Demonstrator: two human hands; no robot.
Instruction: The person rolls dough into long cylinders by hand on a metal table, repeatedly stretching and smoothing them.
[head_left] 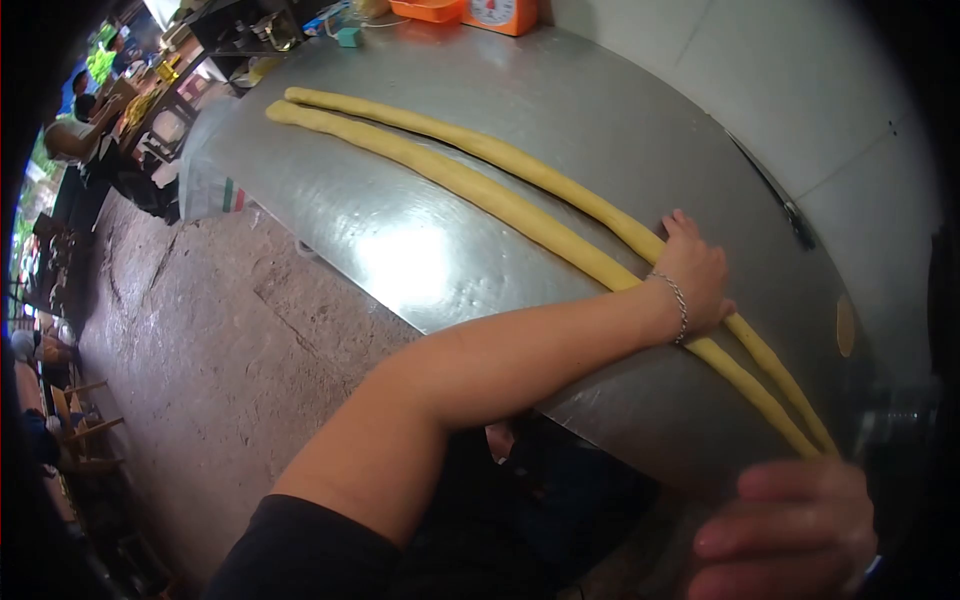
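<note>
Two long yellow dough ropes (470, 190) run side by side across the metal table (560, 90), nearly meeting at their near ends. Over the rope farther from me lies my left hand (697, 272), palm down, fingers and thumb apart, with a chain bracelet at the wrist. My left forearm passes above the nearer rope and hides a short stretch of it. At the lower right, my right hand (790, 530) is blurred and close to the camera, its fingers bent and apart with nothing visible in them. The ropes' near ends are just beyond it.
By the wall lies a long thin knife-like tool (800, 228) with a dark handle. An orange scale (500, 15) and an orange basket (428, 9) stand at the table's far end. A plastic bag (208, 170) hangs there. People (75, 138) are in the left background.
</note>
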